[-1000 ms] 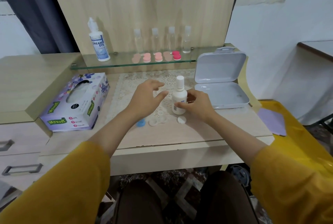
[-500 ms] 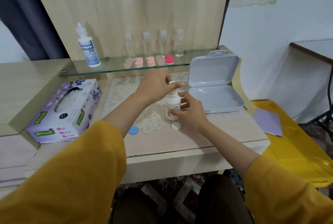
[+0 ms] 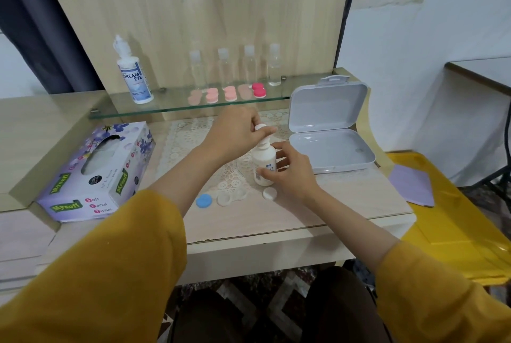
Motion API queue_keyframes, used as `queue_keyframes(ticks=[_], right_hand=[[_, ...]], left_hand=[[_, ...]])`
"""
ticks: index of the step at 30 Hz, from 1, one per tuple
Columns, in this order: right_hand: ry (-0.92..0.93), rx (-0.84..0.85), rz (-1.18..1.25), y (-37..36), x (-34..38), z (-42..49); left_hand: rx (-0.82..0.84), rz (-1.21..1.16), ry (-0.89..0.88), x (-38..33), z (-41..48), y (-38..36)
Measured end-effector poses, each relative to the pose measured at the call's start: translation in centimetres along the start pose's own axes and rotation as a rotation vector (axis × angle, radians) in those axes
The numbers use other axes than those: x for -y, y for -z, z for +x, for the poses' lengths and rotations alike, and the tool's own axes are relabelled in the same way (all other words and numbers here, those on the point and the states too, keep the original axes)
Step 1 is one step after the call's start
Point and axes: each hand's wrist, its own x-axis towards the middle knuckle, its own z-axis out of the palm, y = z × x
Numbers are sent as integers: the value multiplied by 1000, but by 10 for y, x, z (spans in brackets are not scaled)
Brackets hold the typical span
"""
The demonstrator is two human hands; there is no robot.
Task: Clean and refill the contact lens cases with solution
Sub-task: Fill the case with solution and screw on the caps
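Your right hand (image 3: 293, 174) grips the small white bottle (image 3: 264, 161) upright on the desk (image 3: 318, 212); your left hand (image 3: 237, 132) pinches its cap (image 3: 260, 127). The lens case (image 3: 231, 196) lies just beside it, blue lid (image 3: 204, 200) and white lid (image 3: 269, 193) off — refilling seemingly not yet begun.

Desk (image 3: 304, 215) front free, bottle (image 3: 264, 161) centre, tissue box (image 3: 94, 174) left, lidded box (image 3: 331, 135) right, shelf (image 3: 171, 106) above

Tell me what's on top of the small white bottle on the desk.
The left hand grips the cap atop the white bottle; the right hand holds its body. Fingers cover most of the cap, so whether it is open cannot be seen.
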Motion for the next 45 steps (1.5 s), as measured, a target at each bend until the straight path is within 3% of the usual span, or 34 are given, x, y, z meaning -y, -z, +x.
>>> queue_keyframes(ticks=[4, 10, 17, 24, 28, 33, 36, 40, 45], right_hand=[[-11, -9, -25, -1, -1, -1], [-45, 1, 33, -2, 0, -3], [-91, -7, 176, -5, -1, -10], [49, -3, -69, 11, 15, 4], [128, 38, -208, 17, 20, 7], [249, 146, -492, 19, 22, 9], [318, 216, -597, 19, 23, 12], [398, 293, -691, 16, 26, 11], [541, 322, -835, 8, 25, 11]], left_hand=[[-94, 123, 25, -5, 3, -1], [-200, -244, 118, 9, -4, 9], [-182, -229, 288, 64, -55, 6], [-94, -98, 382, 114, -100, -5], [-127, -115, 354, 117, -108, -11], [-332, 54, 66, 99, -113, -22], [-288, 84, -57, 89, -117, -34], [-79, -43, 44, 86, -120, -46], [-97, -183, 178, 83, -118, -48]])
